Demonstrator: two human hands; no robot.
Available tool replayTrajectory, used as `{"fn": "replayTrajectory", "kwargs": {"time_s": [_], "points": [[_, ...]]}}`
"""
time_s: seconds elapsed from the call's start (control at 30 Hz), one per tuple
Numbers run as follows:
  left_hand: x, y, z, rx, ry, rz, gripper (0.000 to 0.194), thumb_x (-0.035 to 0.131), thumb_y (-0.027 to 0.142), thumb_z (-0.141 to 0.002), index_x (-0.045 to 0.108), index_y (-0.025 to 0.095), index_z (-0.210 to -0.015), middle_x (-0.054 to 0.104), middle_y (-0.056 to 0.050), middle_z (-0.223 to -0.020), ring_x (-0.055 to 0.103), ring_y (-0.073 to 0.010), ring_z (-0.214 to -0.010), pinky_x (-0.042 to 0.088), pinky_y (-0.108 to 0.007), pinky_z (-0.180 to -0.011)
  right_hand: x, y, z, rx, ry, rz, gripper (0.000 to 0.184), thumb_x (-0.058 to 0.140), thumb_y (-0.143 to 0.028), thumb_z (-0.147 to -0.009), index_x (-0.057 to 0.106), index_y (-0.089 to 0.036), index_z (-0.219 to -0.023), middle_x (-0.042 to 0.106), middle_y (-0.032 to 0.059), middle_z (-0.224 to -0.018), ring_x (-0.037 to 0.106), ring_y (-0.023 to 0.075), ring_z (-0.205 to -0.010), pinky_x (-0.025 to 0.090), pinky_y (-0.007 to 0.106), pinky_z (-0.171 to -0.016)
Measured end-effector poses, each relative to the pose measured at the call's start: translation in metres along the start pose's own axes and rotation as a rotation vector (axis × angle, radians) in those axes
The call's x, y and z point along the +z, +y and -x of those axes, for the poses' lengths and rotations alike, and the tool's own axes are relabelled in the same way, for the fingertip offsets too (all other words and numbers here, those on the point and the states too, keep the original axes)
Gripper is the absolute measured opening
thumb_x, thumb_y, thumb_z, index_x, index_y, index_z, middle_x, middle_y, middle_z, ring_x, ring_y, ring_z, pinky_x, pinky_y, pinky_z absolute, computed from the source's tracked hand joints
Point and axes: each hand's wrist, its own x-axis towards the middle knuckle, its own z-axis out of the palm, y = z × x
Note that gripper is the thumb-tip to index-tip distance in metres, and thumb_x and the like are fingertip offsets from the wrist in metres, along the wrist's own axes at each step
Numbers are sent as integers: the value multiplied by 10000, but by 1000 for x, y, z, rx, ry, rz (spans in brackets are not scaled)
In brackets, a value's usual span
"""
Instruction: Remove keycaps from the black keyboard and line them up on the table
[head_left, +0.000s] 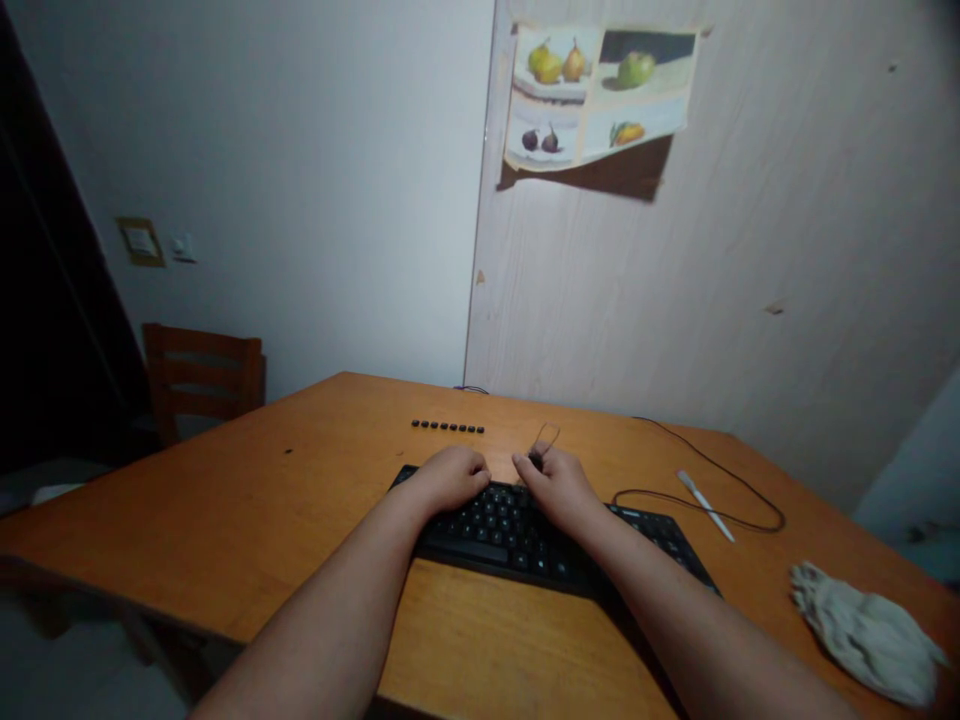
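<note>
A black keyboard [480, 530] lies at a slant on the wooden table, partly covered by my hands and forearms. My left hand [454, 475] rests on its far left part, with the fingers curled over the far edge and mostly hidden. Above the keyboard's far middle, my right hand [559, 485] is closed on a wire keycap puller [551, 433]. Its thin wire loop sticks up past my fingers, and a small dark part shows by the thumb. Several black keycaps [448, 427] stand in a row beyond the keyboard.
On the right of the wooden table [300, 530] lie a white brush-like tool [705, 505], a dark cable [750, 480] and a crumpled pale cloth [870, 630]. A small dark piece [288, 451] is at left. A wooden chair [202, 375] stands behind the table's left side.
</note>
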Motion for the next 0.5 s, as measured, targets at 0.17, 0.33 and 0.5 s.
{"fn": "replayTrajectory", "kwargs": {"time_s": [0.17, 0.33, 0.5], "points": [[-3, 6, 2, -29, -9, -7, 256, 497, 318, -806, 713, 182, -783, 716, -76, -799, 617, -196, -713, 378, -260, -591, 3, 1, -1, -8, -15, 28, 275, 485, -393, -850, 478, -209, -646, 534, -7, -555, 514, 147, -560, 296, 251, -547], [-5, 11, 2, -47, -27, -31, 256, 492, 311, -803, 718, 192, -795, 723, -75, -832, 621, -197, -742, 380, -262, -603, 7, -4, 0, -8, -41, 89, 250, 485, -376, -851, 481, -208, -666, 547, 3, -577, 525, 153, -577, 288, 251, -546], [-3, 11, 1, -38, -2, -55, 254, 484, 287, -798, 714, 196, -738, 713, -79, -783, 607, -202, -694, 370, -274, -588, 12, -7, 1, -18, -96, 114, 222, 469, -354, -861, 501, -205, -699, 572, 16, -600, 529, 154, -588, 289, 248, -552]]}}
